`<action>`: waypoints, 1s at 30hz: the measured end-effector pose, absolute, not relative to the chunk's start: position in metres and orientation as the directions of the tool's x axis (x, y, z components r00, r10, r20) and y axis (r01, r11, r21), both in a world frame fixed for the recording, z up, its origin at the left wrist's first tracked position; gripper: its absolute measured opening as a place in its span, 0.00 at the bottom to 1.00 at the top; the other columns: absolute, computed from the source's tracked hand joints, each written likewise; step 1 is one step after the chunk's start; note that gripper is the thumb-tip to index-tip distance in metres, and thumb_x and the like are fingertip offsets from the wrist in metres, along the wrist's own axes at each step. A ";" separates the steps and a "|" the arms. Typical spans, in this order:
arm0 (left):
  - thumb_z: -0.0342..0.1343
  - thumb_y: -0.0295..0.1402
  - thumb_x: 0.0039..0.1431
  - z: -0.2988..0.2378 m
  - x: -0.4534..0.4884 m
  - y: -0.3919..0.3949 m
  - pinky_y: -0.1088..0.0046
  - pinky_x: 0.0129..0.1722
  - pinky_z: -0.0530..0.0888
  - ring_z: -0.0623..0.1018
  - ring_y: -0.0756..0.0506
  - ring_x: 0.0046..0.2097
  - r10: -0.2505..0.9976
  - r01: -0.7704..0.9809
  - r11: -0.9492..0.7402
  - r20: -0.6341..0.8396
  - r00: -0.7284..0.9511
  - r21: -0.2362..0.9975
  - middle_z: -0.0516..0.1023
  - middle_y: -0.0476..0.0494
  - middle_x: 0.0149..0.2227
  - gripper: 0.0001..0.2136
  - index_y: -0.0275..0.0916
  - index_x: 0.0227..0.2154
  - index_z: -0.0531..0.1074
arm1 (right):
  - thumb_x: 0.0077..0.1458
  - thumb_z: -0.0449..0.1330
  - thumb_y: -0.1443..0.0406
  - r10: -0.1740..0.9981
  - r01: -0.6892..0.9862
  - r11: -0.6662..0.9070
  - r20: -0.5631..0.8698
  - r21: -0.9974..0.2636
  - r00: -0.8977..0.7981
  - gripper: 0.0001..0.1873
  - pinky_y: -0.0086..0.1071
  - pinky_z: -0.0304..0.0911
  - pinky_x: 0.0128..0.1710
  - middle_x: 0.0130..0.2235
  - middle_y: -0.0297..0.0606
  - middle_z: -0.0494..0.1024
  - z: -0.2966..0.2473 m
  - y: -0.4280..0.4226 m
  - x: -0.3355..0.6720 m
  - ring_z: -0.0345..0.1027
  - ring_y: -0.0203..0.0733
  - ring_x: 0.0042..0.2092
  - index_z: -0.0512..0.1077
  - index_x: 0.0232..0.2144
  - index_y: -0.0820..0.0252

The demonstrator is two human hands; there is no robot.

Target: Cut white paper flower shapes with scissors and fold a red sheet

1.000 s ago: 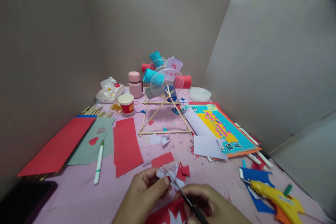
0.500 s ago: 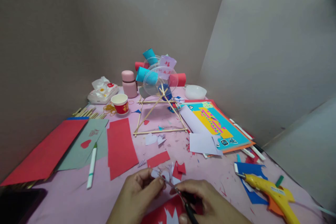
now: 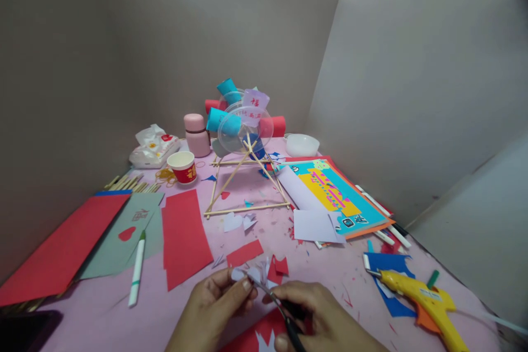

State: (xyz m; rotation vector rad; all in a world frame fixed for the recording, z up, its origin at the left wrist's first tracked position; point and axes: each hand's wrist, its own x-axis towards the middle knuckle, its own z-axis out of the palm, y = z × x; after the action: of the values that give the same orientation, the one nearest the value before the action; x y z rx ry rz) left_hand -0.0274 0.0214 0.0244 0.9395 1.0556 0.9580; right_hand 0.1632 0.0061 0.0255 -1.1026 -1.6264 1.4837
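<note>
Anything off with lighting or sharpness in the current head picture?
Head view: dimmer light along the left wall, and the top right corner fades to black. Head view: the scissors and pale paper look soft, so the exact cut is hard to make out. Head view: the dark device shows little detail and runs off the frame.

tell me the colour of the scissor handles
Black; the scissor handles show best in the head view, in the right hand.

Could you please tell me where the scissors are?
In the head view, the scissors are low, just right of centre, held in the right hand, blades pointing towards the pale paper in the left hand.
</note>
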 end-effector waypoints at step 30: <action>0.72 0.36 0.36 0.027 -0.011 0.008 0.81 0.29 0.70 0.72 0.53 0.26 0.881 -0.529 0.449 -0.457 0.124 0.721 0.76 0.49 0.25 0.13 0.36 0.23 0.75 | 0.42 0.64 0.51 0.918 0.129 0.000 -0.051 -0.992 -0.393 0.20 0.33 0.60 0.30 0.22 0.32 0.64 0.023 0.005 0.151 0.56 0.39 0.26 0.79 0.36 0.52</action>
State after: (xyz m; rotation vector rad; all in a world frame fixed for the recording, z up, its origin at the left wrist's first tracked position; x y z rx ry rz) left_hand -0.0109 0.0079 0.0273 0.4333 0.9892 1.0749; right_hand 0.1511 0.0047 0.0226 -1.1036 -1.5926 1.4624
